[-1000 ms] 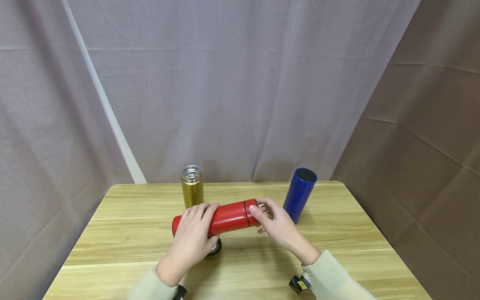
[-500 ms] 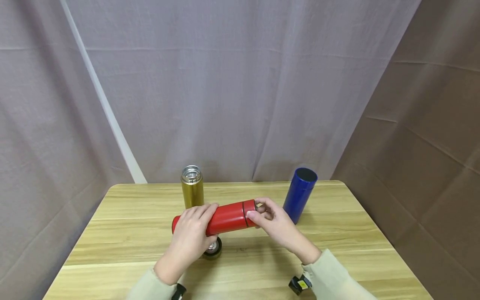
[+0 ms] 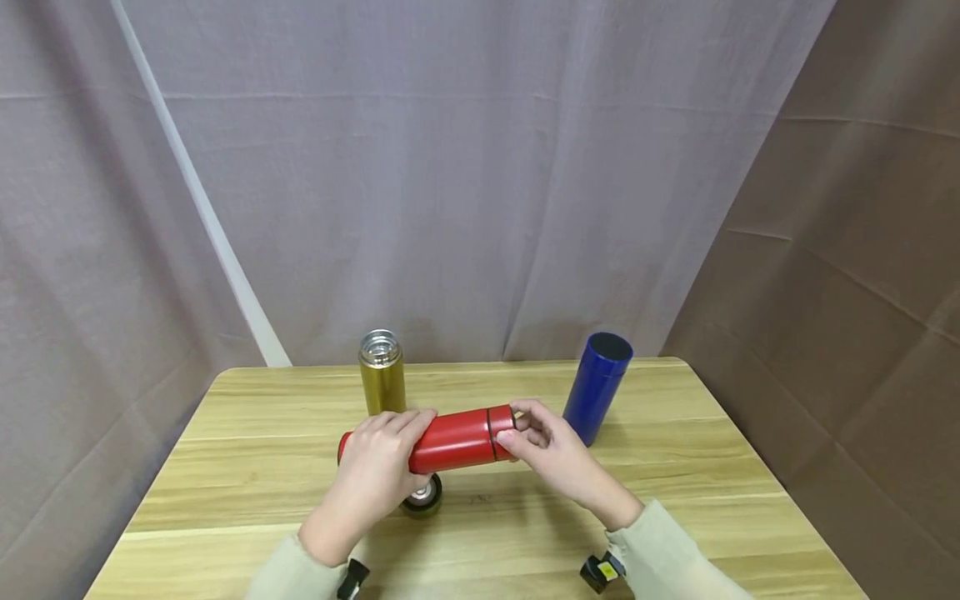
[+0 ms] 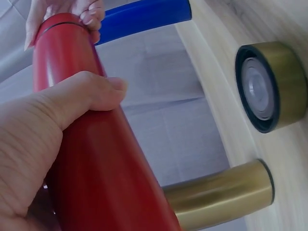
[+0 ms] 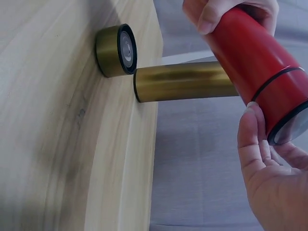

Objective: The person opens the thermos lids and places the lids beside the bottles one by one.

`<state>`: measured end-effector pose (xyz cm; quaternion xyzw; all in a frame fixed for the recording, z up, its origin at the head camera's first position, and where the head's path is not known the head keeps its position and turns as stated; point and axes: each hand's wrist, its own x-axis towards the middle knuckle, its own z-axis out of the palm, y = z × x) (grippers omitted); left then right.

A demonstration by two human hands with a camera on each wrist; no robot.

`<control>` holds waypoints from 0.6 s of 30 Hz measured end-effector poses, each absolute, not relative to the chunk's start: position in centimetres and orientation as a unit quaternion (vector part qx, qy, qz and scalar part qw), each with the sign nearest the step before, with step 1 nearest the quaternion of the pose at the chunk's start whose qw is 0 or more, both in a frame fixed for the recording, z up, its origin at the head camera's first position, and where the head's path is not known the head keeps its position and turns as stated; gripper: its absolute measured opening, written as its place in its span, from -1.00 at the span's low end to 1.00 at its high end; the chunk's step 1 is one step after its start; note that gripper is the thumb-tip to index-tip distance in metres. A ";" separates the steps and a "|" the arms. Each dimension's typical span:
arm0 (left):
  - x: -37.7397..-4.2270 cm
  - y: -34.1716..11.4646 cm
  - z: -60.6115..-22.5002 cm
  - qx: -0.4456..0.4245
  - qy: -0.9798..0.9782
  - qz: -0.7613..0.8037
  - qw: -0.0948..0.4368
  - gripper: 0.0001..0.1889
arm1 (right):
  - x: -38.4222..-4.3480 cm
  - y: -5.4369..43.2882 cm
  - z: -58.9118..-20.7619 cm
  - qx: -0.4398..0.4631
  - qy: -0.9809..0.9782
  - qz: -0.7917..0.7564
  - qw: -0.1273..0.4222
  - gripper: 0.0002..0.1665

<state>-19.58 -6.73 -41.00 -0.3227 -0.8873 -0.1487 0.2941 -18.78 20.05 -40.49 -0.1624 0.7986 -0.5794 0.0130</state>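
Observation:
A red thermos flask (image 3: 453, 442) lies nearly level in the air above the table, its lid end pointing right. My left hand (image 3: 377, 463) grips its body from above, the thumb (image 4: 91, 91) wrapped along the near side. My right hand (image 3: 558, 457) holds the red lid (image 5: 281, 98) at the other end between thumb and fingers. A dark ring marks the seam between lid and body, and the lid sits against the body. Below the flask, a gold lid (image 4: 293, 86) rests on the table with its inner side facing up.
Behind my left hand stands a gold thermos flask (image 3: 384, 387) without its lid, its steel mouth showing. A blue thermos flask (image 3: 596, 390) with a dark top is upright beyond my right hand. Grey curtains hang behind the wooden table (image 3: 225, 467).
My right thumb has shifted down across the red lid, and the fingers have curled a little more. The flask stays almost where it was, still in both hands.

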 end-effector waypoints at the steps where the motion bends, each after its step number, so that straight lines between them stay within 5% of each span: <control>1: -19.6 -6.7 -40.9 -0.322 -0.889 -0.154 0.286 -0.21 | -18.7 20.1 -40.5 -0.166 0.798 -0.579 0.010 -0.45; 8: -19.7 -7.3 -41.3 -0.287 -0.914 -0.246 0.147 -0.35 | -18.0 19.5 -39.6 -0.233 0.831 -0.502 -0.050 -0.41; 18: -19.5 -7.0 -42.0 -0.275 -0.907 -0.220 0.229 -0.17 | -18.3 19.0 -39.8 -0.165 0.852 -0.496 -0.027 -0.18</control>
